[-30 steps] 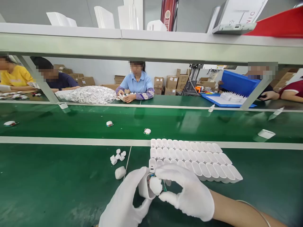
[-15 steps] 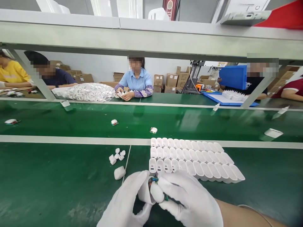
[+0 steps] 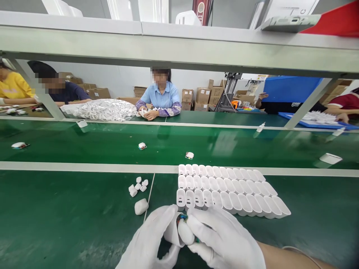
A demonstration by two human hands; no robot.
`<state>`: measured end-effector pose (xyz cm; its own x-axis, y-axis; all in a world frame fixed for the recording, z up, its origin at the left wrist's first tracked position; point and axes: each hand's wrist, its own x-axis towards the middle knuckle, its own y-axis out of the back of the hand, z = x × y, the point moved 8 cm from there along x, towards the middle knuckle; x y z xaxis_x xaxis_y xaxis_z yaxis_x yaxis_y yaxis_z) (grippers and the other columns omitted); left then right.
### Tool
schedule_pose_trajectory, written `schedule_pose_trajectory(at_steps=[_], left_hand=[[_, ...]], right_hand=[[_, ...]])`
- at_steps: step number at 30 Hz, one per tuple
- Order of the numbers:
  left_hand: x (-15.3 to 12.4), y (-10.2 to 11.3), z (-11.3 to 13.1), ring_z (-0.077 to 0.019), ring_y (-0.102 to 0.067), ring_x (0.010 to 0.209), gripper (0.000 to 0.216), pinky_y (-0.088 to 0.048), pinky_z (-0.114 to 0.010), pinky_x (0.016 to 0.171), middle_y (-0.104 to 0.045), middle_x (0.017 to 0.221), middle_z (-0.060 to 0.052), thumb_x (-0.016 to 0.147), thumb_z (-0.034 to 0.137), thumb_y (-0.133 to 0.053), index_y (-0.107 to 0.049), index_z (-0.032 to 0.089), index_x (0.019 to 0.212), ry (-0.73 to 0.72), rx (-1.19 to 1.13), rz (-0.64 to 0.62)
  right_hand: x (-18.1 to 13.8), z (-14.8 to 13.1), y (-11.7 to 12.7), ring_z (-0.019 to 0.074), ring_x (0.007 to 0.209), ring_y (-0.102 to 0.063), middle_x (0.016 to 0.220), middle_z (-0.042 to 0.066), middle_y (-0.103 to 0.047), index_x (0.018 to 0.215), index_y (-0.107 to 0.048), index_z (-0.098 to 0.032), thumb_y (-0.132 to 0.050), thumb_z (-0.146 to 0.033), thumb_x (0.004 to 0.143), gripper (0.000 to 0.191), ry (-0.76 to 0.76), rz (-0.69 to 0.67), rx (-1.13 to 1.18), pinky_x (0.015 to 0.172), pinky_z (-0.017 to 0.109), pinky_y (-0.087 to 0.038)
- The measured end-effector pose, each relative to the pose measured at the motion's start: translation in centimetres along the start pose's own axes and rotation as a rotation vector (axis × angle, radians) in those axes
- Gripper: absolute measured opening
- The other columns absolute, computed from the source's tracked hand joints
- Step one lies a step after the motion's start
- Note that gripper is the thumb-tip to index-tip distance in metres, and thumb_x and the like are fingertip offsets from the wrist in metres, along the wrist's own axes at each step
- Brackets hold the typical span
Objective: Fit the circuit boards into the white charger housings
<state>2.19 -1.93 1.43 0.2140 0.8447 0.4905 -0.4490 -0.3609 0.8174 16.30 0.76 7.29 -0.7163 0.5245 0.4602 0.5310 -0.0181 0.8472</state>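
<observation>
Green counter [image 3: 70,216], near section, with a conveyor belt [image 3: 224,144] running behind it past a pale rail. Block of white shells [image 3: 230,188], three rows standing touching one another, just beyond the hands. Left hand [image 3: 153,241], white-gloved, fingers curled around a white shell [image 3: 171,231] held low at centre, just in front of the block. Right hand [image 3: 224,241], white-gloved, thumb and fingers pinching a small circuit board [image 3: 183,218] at the shell's open mouth; how deep it sits cannot be told. Loose white shell [image 3: 141,206] lying left of the hands. Cluster of small white caps [image 3: 138,185] beyond it. Two small parts [image 3: 190,155] on the belt, well apart.
</observation>
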Motion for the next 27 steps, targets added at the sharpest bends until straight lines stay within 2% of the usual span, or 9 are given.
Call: schedule_pose_trajectory(at_steps=[4, 9, 13, 16, 18, 20, 23, 25, 27], left_hand=[[0.2, 0.1, 0.6, -0.0162, -0.064, 0.110, 0.063, -0.057, -0.025, 0.090, -0.060, 0.130, -0.003, 0.079, 0.019, -0.053, -0.034, 0.025, 0.139, -0.033, 0.040, 0.023], [0.5, 0.4, 0.7, -0.0167, -0.065, 0.108, 0.061, -0.058, -0.025, 0.087, -0.062, 0.126, -0.003, 0.080, 0.018, -0.052, -0.035, 0.026, 0.137, -0.028, 0.006, 0.038], [0.1, -0.2, -0.1, -0.0196, -0.066, 0.107, 0.067, -0.061, -0.027, 0.081, -0.061, 0.127, -0.001, 0.076, 0.019, -0.057, -0.033, 0.034, 0.138, 0.095, -0.149, 0.001], [-0.7, -0.9, -0.8, -0.0221, -0.063, 0.111, 0.073, -0.061, -0.029, 0.084, -0.060, 0.128, -0.002, 0.074, 0.019, -0.055, -0.030, 0.037, 0.140, 0.246, -0.297, -0.019], [-1.2, -1.7, -0.9, -0.0235, -0.065, 0.108, 0.076, -0.061, -0.030, 0.083, -0.061, 0.126, -0.003, 0.072, 0.020, -0.055, -0.030, 0.035, 0.143, 0.304, -0.382, -0.071], [-1.3, -2.6, -0.5, -0.0232, -0.067, 0.101, 0.076, -0.060, -0.032, 0.085, -0.066, 0.119, -0.004, 0.073, 0.021, -0.058, -0.032, 0.033, 0.144, 0.273, -0.459, -0.158], [-1.0, -3.7, 0.4, -0.0207, -0.070, 0.089, 0.059, -0.061, -0.030, 0.081, -0.072, 0.102, -0.002, 0.076, 0.026, -0.060, -0.049, 0.030, 0.134, 0.178, -0.528, -0.313], [-0.7, -4.3, 0.8, -0.0190, -0.071, 0.077, 0.036, -0.062, -0.028, 0.073, -0.073, 0.088, 0.000, 0.076, 0.031, -0.062, -0.065, 0.029, 0.112, 0.165, -0.504, -0.424], [-0.6, -4.7, 0.8, -0.0194, -0.070, 0.072, 0.025, -0.062, -0.030, 0.069, -0.073, 0.084, -0.001, 0.075, 0.037, -0.064, -0.070, 0.027, 0.098, 0.201, -0.424, -0.514]], right_hand=[[-0.2, 0.2, -0.3, 0.0125, 0.062, -0.049, 0.079, -0.006, -0.059, 0.085, -0.048, -0.025, -0.063, -0.018, 0.082, 0.016, -0.032, 0.055, 0.007, 0.056, 0.027, -0.033], [0.0, 0.5, -2.5, 0.0153, 0.076, -0.054, 0.096, -0.001, -0.060, 0.093, -0.052, -0.023, -0.062, -0.023, 0.083, 0.014, -0.083, -0.168, -0.008, 0.065, 0.027, -0.042], [0.2, 0.7, -3.0, 0.0221, 0.092, -0.055, 0.113, 0.009, -0.056, 0.108, -0.055, -0.019, -0.062, -0.029, 0.079, 0.031, -0.130, -0.226, 0.053, 0.075, 0.031, -0.048], [0.1, 0.8, -2.5, 0.0214, 0.095, -0.057, 0.110, 0.008, -0.060, 0.103, -0.061, -0.020, -0.062, -0.024, 0.079, 0.024, -0.143, -0.152, 0.241, 0.082, 0.032, -0.048], [-0.2, 1.3, -2.1, 0.0175, 0.090, -0.060, 0.101, 0.004, -0.065, 0.099, -0.066, -0.023, -0.062, -0.018, 0.080, 0.020, -0.196, -0.059, 0.396, 0.083, 0.029, -0.048], [-0.7, 2.1, -2.3, 0.0136, 0.080, -0.062, 0.090, 0.000, -0.066, 0.096, -0.071, -0.025, -0.066, -0.015, 0.078, 0.021, -0.287, -0.008, 0.512, 0.076, 0.024, -0.048], [-1.1, 2.8, -3.8, 0.0099, 0.067, -0.061, 0.075, -0.002, -0.065, 0.084, -0.076, -0.025, -0.073, -0.018, 0.072, 0.015, -0.394, -0.091, 0.598, 0.063, 0.019, -0.047], [-1.1, 2.8, -4.5, 0.0085, 0.065, -0.060, 0.071, -0.003, -0.064, 0.079, -0.078, -0.025, -0.074, -0.019, 0.071, 0.011, -0.406, -0.171, 0.629, 0.061, 0.017, -0.045], [-0.9, 2.6, -4.8, 0.0081, 0.066, -0.060, 0.070, -0.004, -0.063, 0.079, -0.078, -0.024, -0.074, -0.020, 0.073, 0.008, -0.381, -0.238, 0.659, 0.061, 0.016, -0.045]])
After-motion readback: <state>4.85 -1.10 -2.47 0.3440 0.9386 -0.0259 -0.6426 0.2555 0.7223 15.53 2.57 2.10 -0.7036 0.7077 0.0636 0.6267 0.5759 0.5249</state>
